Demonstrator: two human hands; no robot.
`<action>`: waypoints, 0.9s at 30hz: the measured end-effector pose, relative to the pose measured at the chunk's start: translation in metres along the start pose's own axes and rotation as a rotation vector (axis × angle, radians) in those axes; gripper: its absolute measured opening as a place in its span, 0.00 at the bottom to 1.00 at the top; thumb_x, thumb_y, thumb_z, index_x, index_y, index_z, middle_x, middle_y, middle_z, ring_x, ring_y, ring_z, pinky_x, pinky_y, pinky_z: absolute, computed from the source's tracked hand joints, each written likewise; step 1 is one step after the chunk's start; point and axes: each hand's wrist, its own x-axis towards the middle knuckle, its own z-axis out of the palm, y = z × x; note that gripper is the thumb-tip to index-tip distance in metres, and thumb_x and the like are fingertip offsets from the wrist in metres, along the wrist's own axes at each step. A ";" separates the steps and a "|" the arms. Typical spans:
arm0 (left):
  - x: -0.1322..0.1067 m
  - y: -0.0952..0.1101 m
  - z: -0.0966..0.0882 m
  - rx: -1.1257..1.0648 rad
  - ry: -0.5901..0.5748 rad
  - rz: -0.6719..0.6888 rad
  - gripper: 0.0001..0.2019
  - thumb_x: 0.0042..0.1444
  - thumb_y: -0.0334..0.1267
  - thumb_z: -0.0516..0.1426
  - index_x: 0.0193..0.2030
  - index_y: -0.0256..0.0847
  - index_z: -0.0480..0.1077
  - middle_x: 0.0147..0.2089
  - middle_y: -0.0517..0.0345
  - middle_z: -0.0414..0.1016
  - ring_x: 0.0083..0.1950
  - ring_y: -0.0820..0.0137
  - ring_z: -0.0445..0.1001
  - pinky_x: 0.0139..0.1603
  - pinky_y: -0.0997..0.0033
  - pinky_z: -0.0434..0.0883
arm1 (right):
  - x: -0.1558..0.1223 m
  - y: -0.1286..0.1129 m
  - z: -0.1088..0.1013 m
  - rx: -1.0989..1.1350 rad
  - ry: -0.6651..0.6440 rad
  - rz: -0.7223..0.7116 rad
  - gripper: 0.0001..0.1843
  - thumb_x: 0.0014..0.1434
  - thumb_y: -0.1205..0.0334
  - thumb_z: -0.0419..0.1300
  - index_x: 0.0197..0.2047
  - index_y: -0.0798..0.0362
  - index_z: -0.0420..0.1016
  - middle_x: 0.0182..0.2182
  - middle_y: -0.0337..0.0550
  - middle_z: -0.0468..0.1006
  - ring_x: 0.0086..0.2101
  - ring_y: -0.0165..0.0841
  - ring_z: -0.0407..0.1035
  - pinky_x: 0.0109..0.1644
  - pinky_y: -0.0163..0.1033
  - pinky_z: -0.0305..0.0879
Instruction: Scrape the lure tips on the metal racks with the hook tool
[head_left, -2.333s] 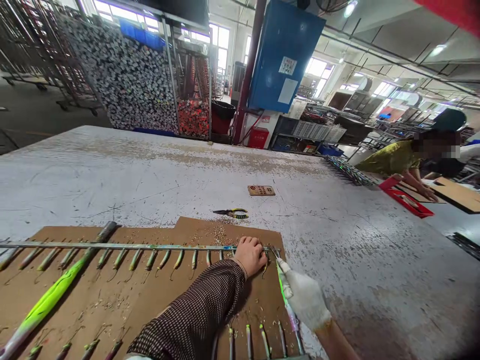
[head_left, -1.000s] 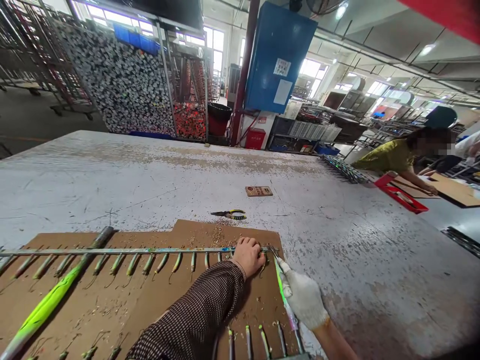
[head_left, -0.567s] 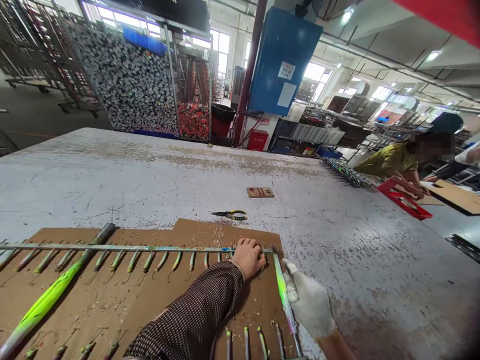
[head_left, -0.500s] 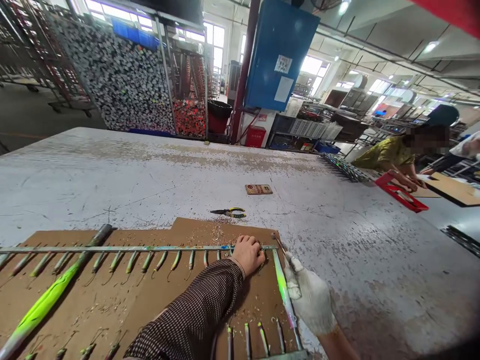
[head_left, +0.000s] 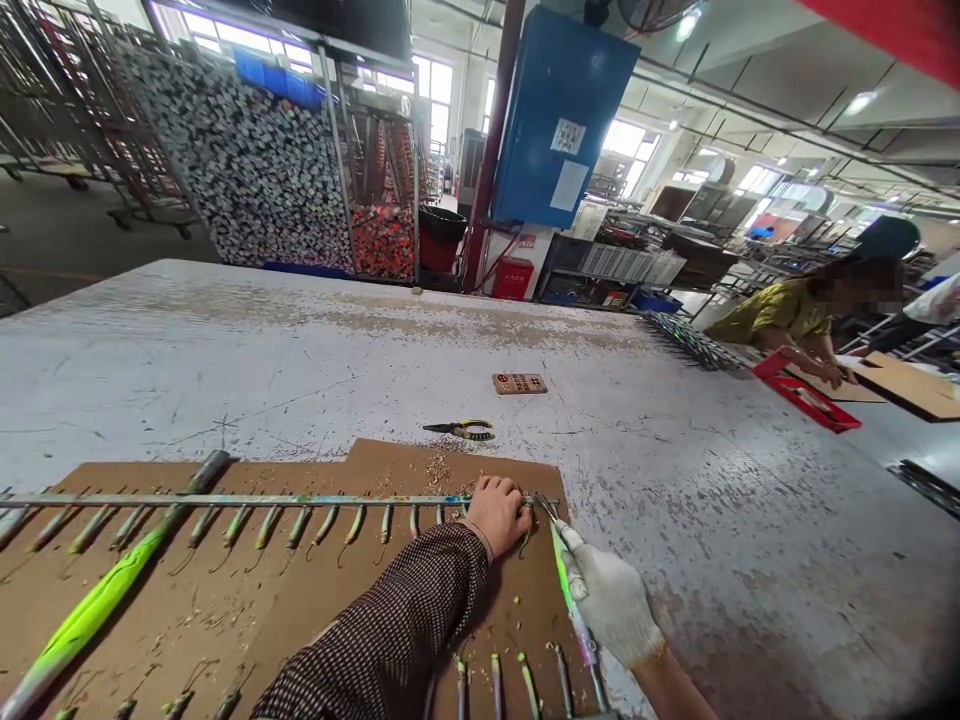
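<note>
Brown cardboard (head_left: 285, 600) lies beneath the metal bar (head_left: 279, 499), probably sparing the counter (head_left: 412, 360). Our bare left grip (head_left: 497, 515) curls over the bar, seemingly to steady it; our white-gloved right grip (head_left: 611, 600) is closed around a slim metal tool (head_left: 546, 506). We have its tip at the bar's right end, just beside our left grip, with hooked pieces (head_left: 268, 525) along the near side.

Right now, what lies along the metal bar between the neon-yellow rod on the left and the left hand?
The head view shows a row of slim, mostly hook-tipped pegs there, over brown cardboard.
</note>
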 end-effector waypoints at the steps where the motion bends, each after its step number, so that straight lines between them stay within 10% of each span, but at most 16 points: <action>1: 0.000 0.000 0.000 0.004 -0.005 0.002 0.07 0.63 0.41 0.62 0.38 0.41 0.79 0.44 0.50 0.80 0.50 0.58 0.74 0.58 0.53 0.66 | 0.000 0.001 0.000 0.014 0.007 0.014 0.27 0.64 0.70 0.51 0.62 0.50 0.78 0.26 0.38 0.82 0.23 0.33 0.73 0.28 0.34 0.61; 27: 0.000 -0.001 0.002 0.061 0.005 0.009 0.08 0.66 0.41 0.61 0.38 0.40 0.78 0.44 0.51 0.79 0.50 0.59 0.74 0.58 0.55 0.65 | 0.000 0.008 0.009 0.102 0.004 -0.009 0.30 0.62 0.70 0.51 0.65 0.52 0.77 0.26 0.39 0.81 0.26 0.33 0.75 0.31 0.34 0.63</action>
